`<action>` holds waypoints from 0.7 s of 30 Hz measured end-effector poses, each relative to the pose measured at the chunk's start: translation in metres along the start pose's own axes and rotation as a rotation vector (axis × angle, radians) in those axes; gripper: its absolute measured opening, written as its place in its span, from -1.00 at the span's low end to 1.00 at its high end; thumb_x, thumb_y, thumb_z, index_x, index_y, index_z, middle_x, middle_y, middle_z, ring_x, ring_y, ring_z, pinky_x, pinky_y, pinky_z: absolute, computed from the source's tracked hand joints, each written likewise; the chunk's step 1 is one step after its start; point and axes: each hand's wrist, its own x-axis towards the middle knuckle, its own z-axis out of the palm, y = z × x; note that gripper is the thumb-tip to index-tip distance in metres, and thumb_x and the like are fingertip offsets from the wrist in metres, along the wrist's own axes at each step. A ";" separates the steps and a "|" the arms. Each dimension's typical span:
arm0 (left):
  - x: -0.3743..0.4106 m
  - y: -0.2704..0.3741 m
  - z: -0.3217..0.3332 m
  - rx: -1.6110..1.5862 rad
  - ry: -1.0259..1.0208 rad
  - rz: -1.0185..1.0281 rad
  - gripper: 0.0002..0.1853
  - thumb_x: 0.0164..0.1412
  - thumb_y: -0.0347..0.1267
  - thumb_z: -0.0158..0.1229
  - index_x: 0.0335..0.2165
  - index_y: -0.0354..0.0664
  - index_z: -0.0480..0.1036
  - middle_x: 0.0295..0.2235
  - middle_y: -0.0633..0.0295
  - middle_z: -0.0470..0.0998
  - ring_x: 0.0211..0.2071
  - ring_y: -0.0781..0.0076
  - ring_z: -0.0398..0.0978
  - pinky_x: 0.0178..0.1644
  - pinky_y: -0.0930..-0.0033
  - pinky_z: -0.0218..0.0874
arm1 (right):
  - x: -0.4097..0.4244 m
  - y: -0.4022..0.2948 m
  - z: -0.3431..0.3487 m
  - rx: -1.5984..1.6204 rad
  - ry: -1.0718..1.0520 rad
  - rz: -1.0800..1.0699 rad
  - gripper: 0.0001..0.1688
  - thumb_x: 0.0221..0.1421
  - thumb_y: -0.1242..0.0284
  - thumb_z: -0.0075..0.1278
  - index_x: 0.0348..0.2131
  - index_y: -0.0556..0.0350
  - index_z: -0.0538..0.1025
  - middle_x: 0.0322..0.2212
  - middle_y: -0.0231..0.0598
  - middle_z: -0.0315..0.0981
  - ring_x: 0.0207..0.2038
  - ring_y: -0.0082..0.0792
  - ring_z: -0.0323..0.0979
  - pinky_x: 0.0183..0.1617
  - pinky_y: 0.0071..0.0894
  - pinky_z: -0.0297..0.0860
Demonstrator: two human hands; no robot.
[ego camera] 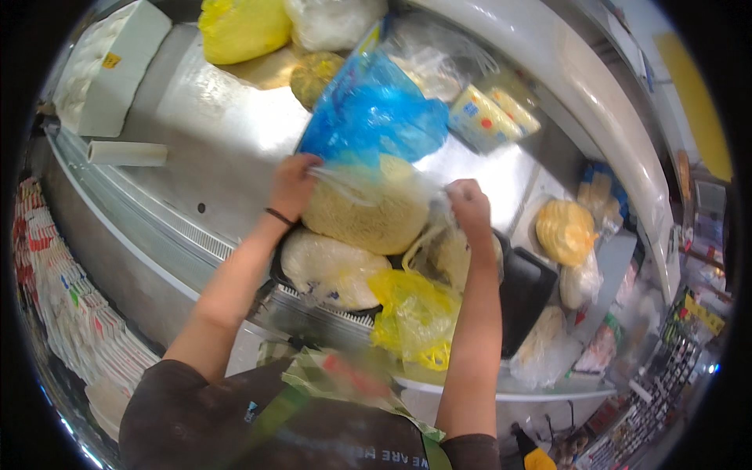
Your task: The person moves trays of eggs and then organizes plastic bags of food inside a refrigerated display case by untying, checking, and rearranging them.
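Note:
Between my two hands is a transparent plastic bag of pale, fine-textured food, perhaps noodles. My left hand pinches the bag's upper edge on the left. With its fingers closed, my right hand grips the edge on the right. A crumpled blue plastic bag lies just beyond. Nearer to me sits a wrapped whitish bundle, partly inside a black tray. An empty-looking yellow plastic bag drapes beside it, below another bag of pale food under my right forearm.
The metal display case has a curved white rim at the far side. A white foam box and a plastic roll stand left. A pumpkin, yellow-printed packs, a black tray and bagged yellow food lie around.

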 end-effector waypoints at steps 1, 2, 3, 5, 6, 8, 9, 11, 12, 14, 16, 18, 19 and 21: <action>-0.005 -0.008 -0.012 -0.080 0.073 -0.038 -0.70 0.00 -0.60 0.03 -0.25 -0.21 0.54 -0.37 0.04 0.52 -0.36 0.12 0.47 -0.25 0.23 0.31 | 0.000 -0.023 -0.013 0.059 0.002 0.166 -0.74 0.19 0.30 0.09 -0.47 0.07 0.45 -0.62 -0.46 0.36 -0.56 -0.60 0.34 -0.49 -0.55 0.25; -0.008 0.000 -0.016 -0.024 0.060 0.011 -0.72 0.03 -0.59 0.04 -0.25 -0.22 0.54 -0.37 0.07 0.51 -0.38 0.14 0.46 -0.27 0.24 0.29 | -0.005 -0.028 -0.025 0.068 -0.020 0.171 -0.74 0.21 0.30 0.08 -0.46 0.07 0.47 -0.63 -0.47 0.35 -0.58 -0.62 0.32 -0.50 -0.58 0.23; -0.009 0.013 -0.023 0.039 0.054 0.061 -0.74 0.06 -0.58 0.04 -0.24 -0.22 0.54 -0.37 0.09 0.49 -0.40 0.16 0.45 -0.30 0.25 0.28 | -0.008 -0.030 -0.033 0.084 -0.049 0.171 -0.74 0.24 0.30 0.06 -0.45 0.06 0.50 -0.65 -0.49 0.34 -0.60 -0.64 0.30 -0.51 -0.61 0.21; -0.011 0.039 -0.038 0.093 0.021 -0.010 -0.76 0.15 -0.54 0.01 -0.21 -0.23 0.54 -0.37 0.13 0.48 -0.39 0.29 0.42 -0.29 0.32 0.25 | -0.012 -0.045 -0.048 0.107 -0.023 0.162 -0.74 0.27 0.29 0.04 -0.42 0.07 0.54 -0.65 -0.51 0.35 -0.62 -0.68 0.27 -0.53 -0.65 0.19; -0.015 0.048 -0.047 0.130 0.006 -0.050 -0.76 0.20 -0.52 -0.01 -0.20 -0.23 0.53 -0.38 0.15 0.47 -0.39 0.35 0.40 -0.28 0.36 0.23 | -0.015 -0.056 -0.054 0.115 0.026 0.163 -0.74 0.28 0.29 0.03 -0.39 0.08 0.56 -0.64 -0.51 0.37 -0.62 -0.70 0.25 -0.54 -0.66 0.18; -0.016 0.058 -0.061 0.072 0.078 -0.114 -0.77 0.26 -0.49 -0.03 -0.19 -0.23 0.53 -0.41 0.22 0.43 -0.41 0.45 0.35 -0.30 0.39 0.21 | -0.026 -0.060 -0.067 0.016 0.055 0.152 -0.72 0.31 0.31 -0.03 -0.29 0.13 0.59 -0.59 -0.48 0.44 -0.62 -0.74 0.23 -0.55 -0.70 0.17; -0.015 0.060 -0.064 0.038 0.114 -0.138 -0.78 0.29 -0.48 -0.04 -0.19 -0.23 0.53 -0.43 0.26 0.41 -0.43 0.50 0.32 -0.31 0.40 0.19 | -0.034 -0.055 -0.069 0.060 0.072 0.191 -0.73 0.31 0.33 -0.04 -0.29 0.14 0.59 -0.59 -0.47 0.44 -0.62 -0.74 0.24 -0.55 -0.69 0.17; -0.018 0.057 -0.061 -0.189 0.109 -0.188 -0.79 0.33 -0.44 -0.04 -0.22 -0.21 0.54 -0.44 0.34 0.39 -0.46 0.54 0.31 -0.32 0.48 0.21 | -0.052 -0.042 -0.062 0.150 0.103 0.265 -0.74 0.30 0.38 -0.07 -0.29 0.16 0.59 -0.58 -0.46 0.45 -0.62 -0.73 0.26 -0.56 -0.68 0.17; -0.021 0.055 -0.062 -0.330 0.087 -0.249 -0.80 0.32 -0.44 -0.02 -0.20 -0.22 0.52 -0.44 0.36 0.39 -0.44 0.55 0.31 -0.29 0.49 0.22 | -0.057 -0.055 -0.049 0.189 0.041 0.261 -0.78 0.26 0.45 -0.09 -0.28 0.19 0.58 -0.58 -0.41 0.45 -0.63 -0.72 0.25 -0.57 -0.66 0.17; -0.022 0.045 -0.063 -0.625 0.076 -0.366 -0.80 0.33 -0.41 -0.01 -0.18 -0.23 0.50 -0.42 0.37 0.41 -0.41 0.54 0.35 -0.25 0.50 0.25 | -0.054 -0.069 -0.054 0.175 0.051 0.136 -0.79 0.25 0.46 -0.08 -0.29 0.20 0.57 -0.59 -0.39 0.45 -0.63 -0.71 0.25 -0.56 -0.66 0.16; -0.019 0.028 -0.070 -0.923 0.098 -0.496 -0.79 0.36 -0.37 -0.02 -0.17 -0.22 0.49 -0.37 0.36 0.43 -0.40 0.49 0.41 -0.22 0.49 0.31 | -0.056 -0.089 -0.054 0.137 0.078 0.051 -0.70 0.28 0.38 -0.08 -0.37 0.21 0.59 -0.61 -0.37 0.44 -0.63 -0.66 0.26 -0.54 -0.64 0.14; -0.018 0.021 -0.077 -1.064 0.263 -0.654 -0.78 0.36 -0.33 -0.02 -0.15 -0.24 0.45 -0.38 0.30 0.43 -0.34 0.43 0.44 -0.18 0.43 0.35 | -0.059 -0.094 -0.044 0.215 0.099 0.092 -0.76 0.27 0.41 -0.07 -0.30 0.18 0.57 -0.56 -0.40 0.47 -0.60 -0.70 0.27 -0.51 -0.67 0.17; -0.016 0.017 -0.082 -1.131 0.352 -0.731 -0.77 0.36 -0.32 -0.01 -0.15 -0.25 0.42 -0.38 0.27 0.43 -0.32 0.41 0.46 -0.16 0.40 0.37 | -0.061 -0.096 -0.041 0.235 0.106 0.076 -0.77 0.27 0.42 -0.07 -0.27 0.17 0.57 -0.55 -0.42 0.48 -0.58 -0.71 0.28 -0.50 -0.69 0.19; -0.020 0.008 -0.094 -1.087 0.404 -0.760 -0.73 0.37 -0.28 -0.01 -0.19 -0.32 0.39 -0.33 0.16 0.42 -0.19 0.25 0.49 -0.03 0.30 0.40 | -0.071 -0.106 -0.032 0.172 0.031 0.021 -0.79 0.29 0.46 -0.10 -0.24 0.16 0.55 -0.50 -0.43 0.47 -0.53 -0.73 0.28 -0.45 -0.71 0.22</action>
